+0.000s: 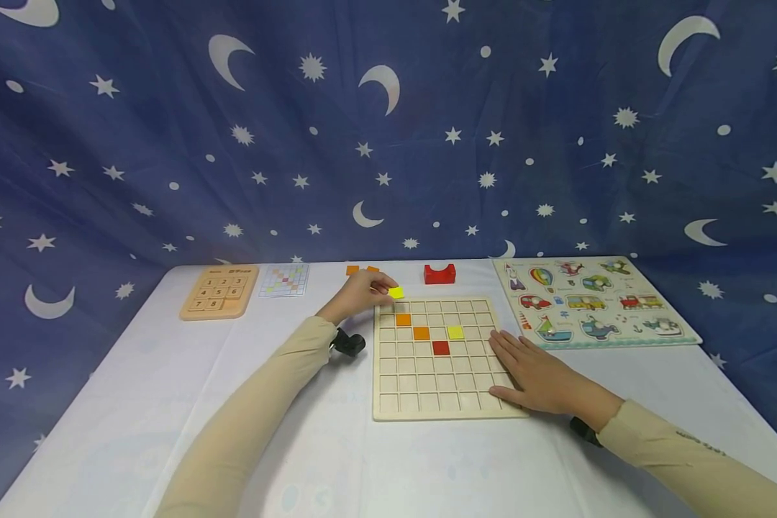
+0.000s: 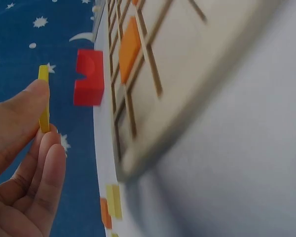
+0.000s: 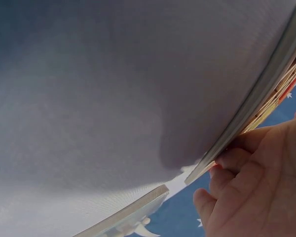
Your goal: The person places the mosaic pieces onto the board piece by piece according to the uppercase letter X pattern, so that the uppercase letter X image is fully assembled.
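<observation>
My left hand [image 1: 364,289] pinches a yellow square tile [image 1: 396,293] between thumb and fingers, above the far left corner of the wooden grid board [image 1: 414,409]. In the left wrist view the yellow tile [image 2: 44,98] is seen edge-on, held up off the table. Two orange tiles [image 1: 403,319], a red tile [image 1: 441,348] and another yellow tile [image 1: 455,332] sit in cells of the board. My right hand [image 1: 540,374] rests with straight fingers on the board's right edge. From the right wrist, that hand [image 3: 261,182] shows along the board's side.
Behind the board stand a red notched block [image 1: 439,274] and loose orange tiles [image 1: 352,270]. A pattern card [image 1: 284,280] and a wooden number puzzle [image 1: 219,292] lie at the back left. A vehicle picture puzzle [image 1: 596,302] lies at the back right.
</observation>
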The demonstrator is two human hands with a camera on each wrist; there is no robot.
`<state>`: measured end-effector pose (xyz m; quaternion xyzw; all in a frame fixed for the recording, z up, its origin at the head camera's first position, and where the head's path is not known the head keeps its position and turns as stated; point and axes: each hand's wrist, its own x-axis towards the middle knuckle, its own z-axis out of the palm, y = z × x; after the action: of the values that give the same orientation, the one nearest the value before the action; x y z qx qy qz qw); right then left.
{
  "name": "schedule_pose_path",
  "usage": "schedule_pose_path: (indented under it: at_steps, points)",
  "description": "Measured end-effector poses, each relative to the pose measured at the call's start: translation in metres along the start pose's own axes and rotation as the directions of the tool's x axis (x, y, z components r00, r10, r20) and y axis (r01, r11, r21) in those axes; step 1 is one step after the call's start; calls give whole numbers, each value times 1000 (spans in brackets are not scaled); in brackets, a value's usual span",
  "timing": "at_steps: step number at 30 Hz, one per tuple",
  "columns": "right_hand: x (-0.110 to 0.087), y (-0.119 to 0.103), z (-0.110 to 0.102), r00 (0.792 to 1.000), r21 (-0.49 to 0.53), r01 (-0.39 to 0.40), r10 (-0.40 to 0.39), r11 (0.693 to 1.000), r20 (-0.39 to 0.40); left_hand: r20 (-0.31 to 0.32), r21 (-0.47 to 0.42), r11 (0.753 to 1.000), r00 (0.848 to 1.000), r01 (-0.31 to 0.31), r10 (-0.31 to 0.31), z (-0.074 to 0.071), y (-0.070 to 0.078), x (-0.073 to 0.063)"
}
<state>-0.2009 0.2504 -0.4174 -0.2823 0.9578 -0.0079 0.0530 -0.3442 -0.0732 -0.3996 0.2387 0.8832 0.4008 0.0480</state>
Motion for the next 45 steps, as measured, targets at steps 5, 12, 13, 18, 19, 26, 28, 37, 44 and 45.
schedule_pose_path:
  at_steps: [5,12,13,18,19,26,28,37,44,45]
  points:
    - [0,0,-1,1000,3,3,-3,1000,0,11,-11,1000,1000,-24,24,8,11,6]
    - [0,-1,-3,1000,2,-5,5,1000,9,49,-40,999,998,-33,35,22,21,15]
    - [0,-1,-3,1000,2,-6,6,1000,10,52,-41,999,998,-35,37,24,23,17]
    - [1,0,-3,1000,1,-11,11,1000,16,63,-31,999,997,-36,38,35,30,22]
    - [1,0,-3,1000,1,-11,11,1000,18,68,-31,999,997,-36,38,37,32,22]
    - [1,-1,-4,1000,0,-14,14,1000,23,99,-32,998,993,-55,58,49,42,28]
    - [1,-1,-4,1000,3,-15,14,1000,23,111,-35,998,992,-59,62,52,44,30]
    - [1,-1,-3,1000,6,-18,18,1000,25,158,-58,997,985,-56,65,62,54,34]
    - [0,-2,-3,1000,16,-18,17,1000,25,190,-47,998,980,-45,53,70,58,38]
    - [0,-1,-3,1000,14,-17,17,1000,25,192,-52,998,980,-37,47,71,58,38]
